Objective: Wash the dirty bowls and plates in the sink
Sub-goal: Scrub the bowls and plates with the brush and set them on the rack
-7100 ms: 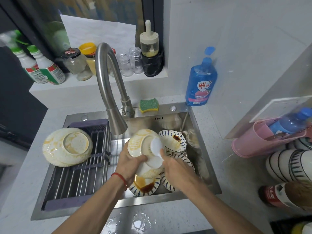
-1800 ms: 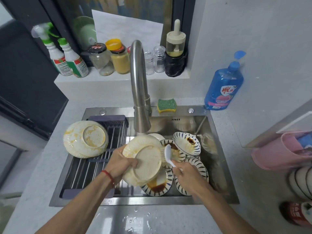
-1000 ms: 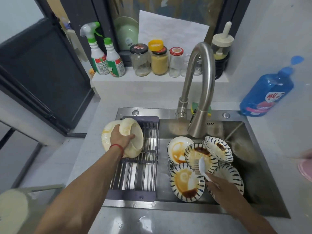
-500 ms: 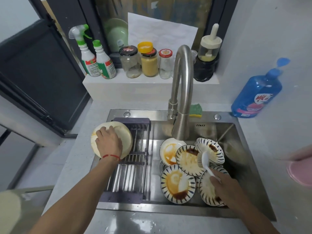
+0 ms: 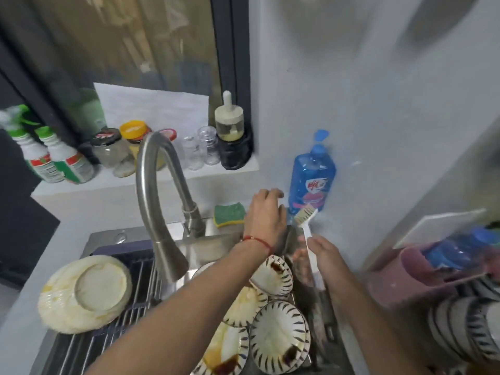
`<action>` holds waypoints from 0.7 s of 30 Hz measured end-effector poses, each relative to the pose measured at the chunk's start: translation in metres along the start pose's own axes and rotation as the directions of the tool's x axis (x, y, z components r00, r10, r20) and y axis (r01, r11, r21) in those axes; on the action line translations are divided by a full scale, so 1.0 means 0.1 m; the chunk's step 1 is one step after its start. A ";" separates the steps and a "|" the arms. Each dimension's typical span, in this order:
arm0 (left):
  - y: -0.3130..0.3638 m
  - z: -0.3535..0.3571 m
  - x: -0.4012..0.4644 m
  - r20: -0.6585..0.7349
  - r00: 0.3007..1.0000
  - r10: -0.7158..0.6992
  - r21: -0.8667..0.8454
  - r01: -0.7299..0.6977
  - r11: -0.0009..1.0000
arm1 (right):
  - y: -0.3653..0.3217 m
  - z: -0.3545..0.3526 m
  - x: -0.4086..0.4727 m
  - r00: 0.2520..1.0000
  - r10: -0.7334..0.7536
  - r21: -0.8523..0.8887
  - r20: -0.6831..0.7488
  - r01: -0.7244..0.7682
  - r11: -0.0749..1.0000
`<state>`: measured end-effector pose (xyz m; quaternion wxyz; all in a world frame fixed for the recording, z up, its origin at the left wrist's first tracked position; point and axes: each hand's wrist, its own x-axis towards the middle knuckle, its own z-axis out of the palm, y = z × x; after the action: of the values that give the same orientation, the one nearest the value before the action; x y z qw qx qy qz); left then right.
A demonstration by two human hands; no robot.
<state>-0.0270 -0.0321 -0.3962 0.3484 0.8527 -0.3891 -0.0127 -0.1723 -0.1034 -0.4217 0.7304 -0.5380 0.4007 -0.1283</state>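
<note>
Several dirty striped bowls [image 5: 273,339] with brown sauce lie in the steel sink [image 5: 108,236]. A stack of soiled cream plates [image 5: 86,293] rests upside down on the drain rack [image 5: 130,315] at the left. My left hand [image 5: 266,217] hovers empty, fingers loosely curled, at the sink's back right corner, just left of the blue soap bottle [image 5: 311,180]. My right hand [image 5: 323,257] grips a white dish brush [image 5: 308,234], bristles up, below the bottle.
The curved faucet [image 5: 157,198] arches over the sink's left half. A green sponge [image 5: 230,213] lies behind the sink. Jars and spray bottles [image 5: 62,161] line the ledge. A pink basket [image 5: 422,269] and stacked striped bowls [image 5: 465,328] stand at the right.
My left hand has let go of the cream plate on the rack and moved right toward the soap bottle. My right hand has lifted the brush out of the bowls.
</note>
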 end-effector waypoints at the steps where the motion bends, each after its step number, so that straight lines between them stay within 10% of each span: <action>1: 0.18 0.03 0.29 0.008 1.000 0.015 -0.019 -0.015 1.000 | -0.13 -0.07 0.08 1.000 -0.023 0.035 -0.012 0.023 0.999; 13: 0.81 0.09 1.99 0.226 0.958 -0.175 -0.341 0.246 0.907 | -0.87 -0.10 0.56 0.986 -0.122 0.009 -0.115 0.124 0.992; 21: 0.92 0.19 2.26 0.322 0.940 -0.109 -0.183 0.174 0.968 | -1.27 -0.01 0.69 0.999 0.005 0.066 -0.035 -0.002 0.998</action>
<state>0.0651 -0.2368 -0.2986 0.3687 0.8247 -0.3727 -0.2121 -0.0974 -0.1963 -0.3395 0.7409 -0.5104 0.4101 -0.1497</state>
